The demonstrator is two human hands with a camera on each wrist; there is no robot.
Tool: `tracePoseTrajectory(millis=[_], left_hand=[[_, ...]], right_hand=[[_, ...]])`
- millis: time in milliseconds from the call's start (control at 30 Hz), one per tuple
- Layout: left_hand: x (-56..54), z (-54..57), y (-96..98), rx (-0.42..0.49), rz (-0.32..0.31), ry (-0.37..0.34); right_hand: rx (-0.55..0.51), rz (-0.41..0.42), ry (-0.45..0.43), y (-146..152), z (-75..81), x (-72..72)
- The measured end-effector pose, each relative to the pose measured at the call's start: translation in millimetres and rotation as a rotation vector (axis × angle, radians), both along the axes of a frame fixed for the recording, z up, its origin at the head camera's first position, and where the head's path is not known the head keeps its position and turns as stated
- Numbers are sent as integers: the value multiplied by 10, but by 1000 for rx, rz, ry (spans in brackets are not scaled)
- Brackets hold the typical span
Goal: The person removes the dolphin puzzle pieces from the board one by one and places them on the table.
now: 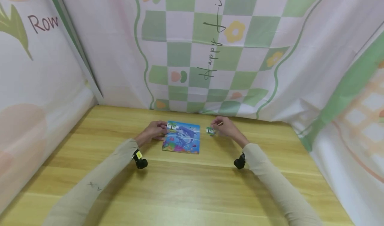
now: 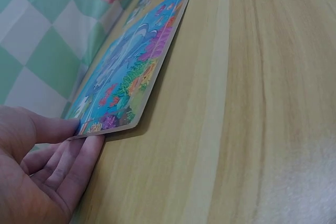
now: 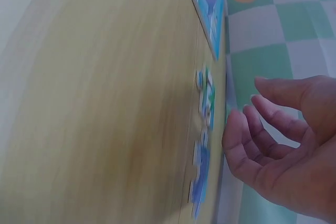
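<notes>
A puzzle board point(image 1: 183, 138) with a dolphin and coral picture lies on the table in front of the person. The left hand point(image 1: 154, 130) pinches its left edge; in the left wrist view the thumb point(image 2: 58, 128) is on top and the fingers are underneath. To the right of the board, the right hand point(image 1: 227, 128) hovers by loose jigsaw pieces. Its thumb and loosely bent fingers stand apart with nothing between them in the right wrist view. A palm-tree piece point(image 3: 209, 95) and a blue piece point(image 3: 200, 177) lie below that hand, which partly hides them in the head view.
The wooden table point(image 1: 192, 186) reaches back to a hanging checked cloth point(image 1: 195, 52) close behind the board. More printed cloth point(image 1: 45, 69) walls off the left side, and another cloth point(image 1: 354, 102) hangs at the right.
</notes>
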State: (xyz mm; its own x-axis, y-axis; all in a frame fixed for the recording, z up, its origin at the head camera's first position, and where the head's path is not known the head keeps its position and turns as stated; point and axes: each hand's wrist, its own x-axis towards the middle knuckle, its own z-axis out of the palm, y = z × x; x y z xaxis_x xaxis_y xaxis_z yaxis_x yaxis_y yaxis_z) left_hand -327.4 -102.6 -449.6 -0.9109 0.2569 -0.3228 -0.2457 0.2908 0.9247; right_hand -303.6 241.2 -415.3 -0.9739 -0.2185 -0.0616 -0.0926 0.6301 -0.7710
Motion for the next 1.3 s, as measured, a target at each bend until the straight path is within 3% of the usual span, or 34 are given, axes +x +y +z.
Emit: tracePoseTrajectory(millis=[300, 533, 767, 1300], left_hand=[[3, -2, -28, 6, -2, 0], [-21, -22, -41, 31, -13, 23], [-9, -22, -56, 47, -27, 16], [-4, -45, -19, 45, -3, 23]], right_hand=[[54, 42, 57, -420, -39, -35], [274, 147, 127, -711, -41, 12], [356, 107, 75, -847, -44, 56], [494, 147, -26, -920, 55, -66]])
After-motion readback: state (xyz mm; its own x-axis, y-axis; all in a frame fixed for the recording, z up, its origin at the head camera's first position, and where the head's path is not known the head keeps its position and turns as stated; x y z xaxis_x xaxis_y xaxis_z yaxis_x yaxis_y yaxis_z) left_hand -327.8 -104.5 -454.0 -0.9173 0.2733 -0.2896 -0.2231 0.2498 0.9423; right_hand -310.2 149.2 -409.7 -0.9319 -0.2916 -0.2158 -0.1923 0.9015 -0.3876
